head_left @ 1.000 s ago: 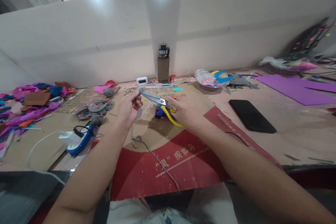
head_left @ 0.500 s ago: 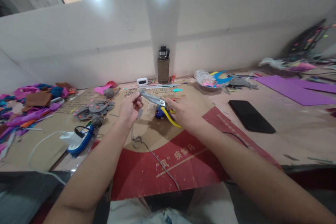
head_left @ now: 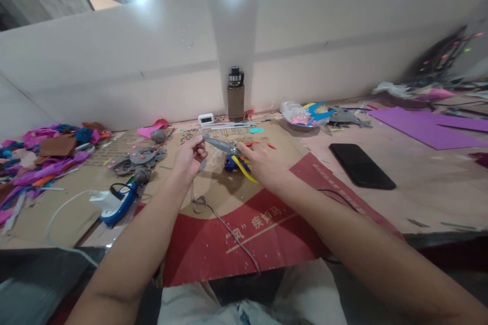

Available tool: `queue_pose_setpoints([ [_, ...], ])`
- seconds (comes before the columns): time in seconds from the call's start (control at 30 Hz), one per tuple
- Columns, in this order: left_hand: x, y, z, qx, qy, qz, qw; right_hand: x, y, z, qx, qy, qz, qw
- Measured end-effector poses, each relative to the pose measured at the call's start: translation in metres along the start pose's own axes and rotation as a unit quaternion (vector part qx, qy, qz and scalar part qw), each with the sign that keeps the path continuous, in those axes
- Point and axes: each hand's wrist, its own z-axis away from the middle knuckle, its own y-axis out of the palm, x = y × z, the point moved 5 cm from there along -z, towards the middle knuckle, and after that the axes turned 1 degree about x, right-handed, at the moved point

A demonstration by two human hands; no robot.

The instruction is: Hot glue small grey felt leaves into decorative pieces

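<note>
My right hand (head_left: 263,162) grips scissors (head_left: 224,148) with yellow handles, the grey blades pointing left toward my left hand (head_left: 190,155). The fingers of that hand are pinched on a small grey felt piece (head_left: 202,164) that hangs just under the blade tips. Both hands hover above a brown and red cardboard sheet (head_left: 247,223). A blue object (head_left: 230,164) lies on the cardboard under the scissors. A thin grey strip (head_left: 224,226) trails from below my left hand toward the near edge.
A blue glue gun (head_left: 116,202) lies at the left, near grey felt shapes (head_left: 137,157) and a pile of coloured scraps (head_left: 34,160). A bottle (head_left: 235,94) stands by the back wall. A black phone (head_left: 361,165) and purple sheet (head_left: 427,127) lie right.
The hands keep their hold and place; the scissor blades have swung slightly closer to my left hand's pinch. The camera has tilted a little.
</note>
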Motion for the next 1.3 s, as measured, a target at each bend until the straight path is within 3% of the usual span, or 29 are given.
queue_pose_setpoints([
  [0.13, 0.000, 0.001, 0.000, 0.006, -0.005, -0.007, 1.000, -0.001, 0.003, 0.000, 0.004, 0.008, -0.024, 1.000],
  [0.23, -0.001, 0.001, -0.002, 0.017, 0.007, -0.014, 1.000, -0.005, 0.004, -0.003, 0.007, 0.030, -0.107, 0.994],
  [0.43, -0.004, 0.000, -0.003, 0.039, 0.062, -0.061, 0.995, -0.036, 0.000, -0.009, -0.042, 0.128, -0.274, 0.952],
  [0.57, -0.002, 0.004, 0.001, 0.068, 0.064, -0.079, 0.993, -0.068, 0.006, -0.014, -0.011, 0.171, -0.203, 0.964],
  [0.67, 0.000, 0.009, 0.004, 0.089, 0.064, -0.073, 0.991, -0.091, 0.018, -0.013, 0.054, 0.224, -0.130, 0.964],
  [0.83, 0.001, 0.014, 0.009, 0.108, 0.069, -0.082, 0.988, -0.109, 0.036, -0.009, 0.140, 0.261, -0.066, 0.953],
  [1.13, 0.004, 0.015, 0.008, 0.095, 0.042, -0.058, 0.993, -0.107, 0.040, -0.004, 0.165, 0.231, -0.023, 0.959],
  [1.3, 0.007, 0.010, 0.004, 0.111, 0.026, -0.087, 0.990, -0.089, 0.021, -0.005, 0.089, 0.206, -0.004, 0.975],
])
